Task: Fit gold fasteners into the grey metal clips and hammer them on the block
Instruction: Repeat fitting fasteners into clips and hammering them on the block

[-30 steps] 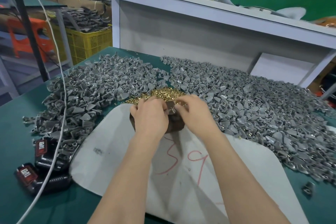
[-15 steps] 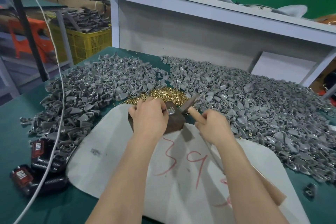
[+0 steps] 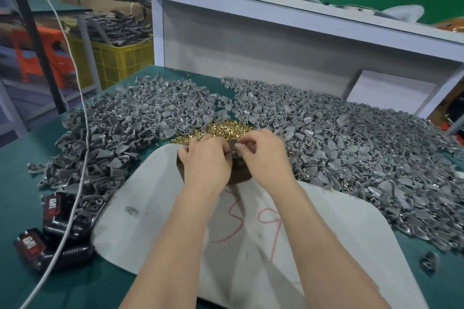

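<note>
**A:** Fingers first. On the right hand (image 3: 265,158), the fingertips (image 3: 238,149) are bent in and drawn together over the top of the squat dark brown block (image 3: 242,174). It reads as a pinch, but anything inside it is too small to make out.

**B:** And the left hand (image 3: 206,160)?

**A:** Knuckles up, fingers curled down over the block's left top edge, close beside the right hand. What's under them is hidden, so I can't tell whether a clip is in there.

**B:** Where's the stock?

**A:** The loose heap of tiny gold metal fasteners (image 3: 226,129) lies just behind the block. The grey metal clips (image 3: 125,128) are spread in two big drifts, left and right, with a strip of the green table top (image 3: 22,170) between them. The block stands on a white sheet with red scrawl (image 3: 251,246). No hammer in view.

**B:** How will those parts handle?

**A:** My guess is that the fasteners are light, smooth and quick to roll or slip. Take one by the head between thumb and forefinger pads, shank pointing down. The clips look stiff and light, so I'd hold the broad curved face and leave the holed end free, flat on the block.

**B:** Anything else out there?

**A:** At the left edge, a white cable (image 3: 75,133) trails over black-and-red cased items (image 3: 51,211).
</note>
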